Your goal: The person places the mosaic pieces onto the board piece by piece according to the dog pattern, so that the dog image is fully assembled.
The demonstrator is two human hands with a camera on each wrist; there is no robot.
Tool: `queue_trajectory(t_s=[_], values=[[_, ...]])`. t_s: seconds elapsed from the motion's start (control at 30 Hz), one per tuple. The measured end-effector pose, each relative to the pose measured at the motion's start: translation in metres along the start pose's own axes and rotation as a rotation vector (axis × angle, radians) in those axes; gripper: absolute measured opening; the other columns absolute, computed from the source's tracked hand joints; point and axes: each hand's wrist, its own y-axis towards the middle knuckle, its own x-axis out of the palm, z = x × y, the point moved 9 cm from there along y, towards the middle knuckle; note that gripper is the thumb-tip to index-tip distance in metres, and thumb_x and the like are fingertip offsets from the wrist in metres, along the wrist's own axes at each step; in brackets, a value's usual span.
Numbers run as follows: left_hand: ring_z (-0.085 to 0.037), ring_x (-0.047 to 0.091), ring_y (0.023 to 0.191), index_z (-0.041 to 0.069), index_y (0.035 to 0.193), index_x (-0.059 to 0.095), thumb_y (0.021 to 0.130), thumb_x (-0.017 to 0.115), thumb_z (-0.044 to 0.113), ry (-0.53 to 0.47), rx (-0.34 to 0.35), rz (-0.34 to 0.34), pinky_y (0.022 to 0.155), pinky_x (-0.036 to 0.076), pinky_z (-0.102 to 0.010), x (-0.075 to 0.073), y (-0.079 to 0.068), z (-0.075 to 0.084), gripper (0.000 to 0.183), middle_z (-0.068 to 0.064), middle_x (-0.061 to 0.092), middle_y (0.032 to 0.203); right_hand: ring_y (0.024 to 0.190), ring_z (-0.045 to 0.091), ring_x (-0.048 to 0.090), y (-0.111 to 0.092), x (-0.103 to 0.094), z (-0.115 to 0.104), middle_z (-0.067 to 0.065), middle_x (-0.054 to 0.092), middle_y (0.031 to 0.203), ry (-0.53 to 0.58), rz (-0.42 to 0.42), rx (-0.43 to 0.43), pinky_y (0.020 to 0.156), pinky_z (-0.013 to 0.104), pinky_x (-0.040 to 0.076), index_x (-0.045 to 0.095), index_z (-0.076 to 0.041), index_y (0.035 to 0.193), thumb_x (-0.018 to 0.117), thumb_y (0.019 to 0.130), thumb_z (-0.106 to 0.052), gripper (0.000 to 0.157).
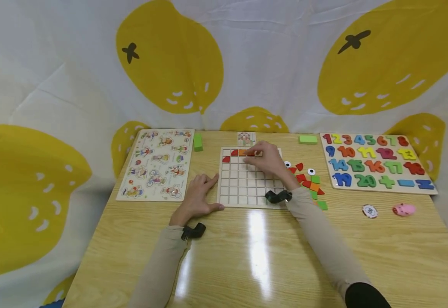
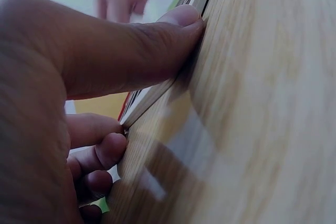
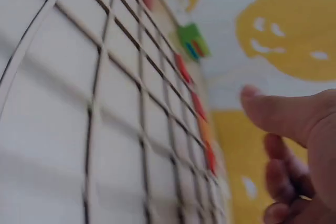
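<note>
A wooden grid board [image 1: 234,188] lies mid-table, with red quarter-round tiles [image 1: 226,159] and an orange tile [image 1: 241,152] in its upper rows. At its left edge is my left hand [image 1: 197,196]; the straight thumb [image 2: 142,51] touches the board near its lower left corner and a finger touches the side. My right hand [image 1: 267,159] hovers over the board's top row. In the right wrist view its thumb [image 3: 278,116] stands apart from the bent fingers, and no tile shows between them. A small pattern card [image 1: 246,138] lies just behind the board.
Loose red, green and orange tiles [image 1: 315,187] lie right of the board, partly behind the right forearm. A picture puzzle [image 1: 131,162] lies left, a number puzzle [image 1: 381,188] right. Green blocks [image 1: 307,139], a poker chip [image 1: 370,211] and a pink pig [image 1: 404,209] are also on the table.
</note>
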Motion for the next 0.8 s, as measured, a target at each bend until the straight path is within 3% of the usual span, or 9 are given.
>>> queue_trajectory(t_s=[0.17,0.3,0.47,0.63,0.8], values=[[-0.019,0.035,0.089,0.013,0.153,0.039,0.067,0.078,0.063,-0.002,-0.002,0.017,0.079,0.029,-0.035,-0.002,0.0,0.003,0.107,-0.002,0.042,0.1,0.081,0.023,0.054,-0.052,-0.051,0.023,0.007,0.065,0.094,-0.176,-0.021,0.145,0.07,0.036,0.043,0.077,-0.009,0.102,0.08,0.084,-0.026,0.025],[-0.02,0.035,0.09,0.013,0.153,0.038,0.067,0.079,0.062,-0.019,-0.002,0.018,0.081,0.029,-0.036,-0.003,0.0,0.004,0.107,-0.002,0.042,0.099,0.078,0.025,0.05,-0.081,-0.065,0.04,0.008,0.063,0.087,-0.311,-0.068,0.242,0.069,0.036,0.039,0.076,-0.008,0.097,0.08,0.084,-0.028,0.025],[-0.02,0.034,0.089,0.014,0.153,0.038,0.067,0.079,0.062,-0.037,-0.014,0.019,0.081,0.028,-0.035,-0.003,-0.002,0.001,0.106,-0.001,0.041,0.099,0.082,0.024,0.051,-0.092,-0.059,0.05,0.009,0.062,0.091,-0.35,-0.102,0.268,0.074,0.038,0.042,0.072,-0.007,0.101,0.076,0.087,-0.028,0.025],[-0.02,0.033,0.089,0.015,0.153,0.039,0.067,0.079,0.063,-0.058,-0.017,0.018,0.081,0.027,-0.035,-0.001,-0.002,0.001,0.107,-0.001,0.041,0.098,0.087,0.027,0.053,-0.097,-0.061,0.056,0.014,0.062,0.099,-0.337,-0.089,0.305,0.078,0.041,0.046,0.07,-0.004,0.111,0.074,0.089,-0.015,0.025],[-0.02,0.033,0.09,0.015,0.153,0.038,0.067,0.079,0.064,-0.05,-0.016,0.019,0.081,0.027,-0.035,-0.001,0.0,0.002,0.107,-0.001,0.04,0.098,0.087,0.028,0.056,-0.101,-0.07,0.064,0.014,0.064,0.099,-0.335,-0.06,0.368,0.08,0.042,0.049,0.069,-0.003,0.11,0.076,0.087,-0.017,0.027]])
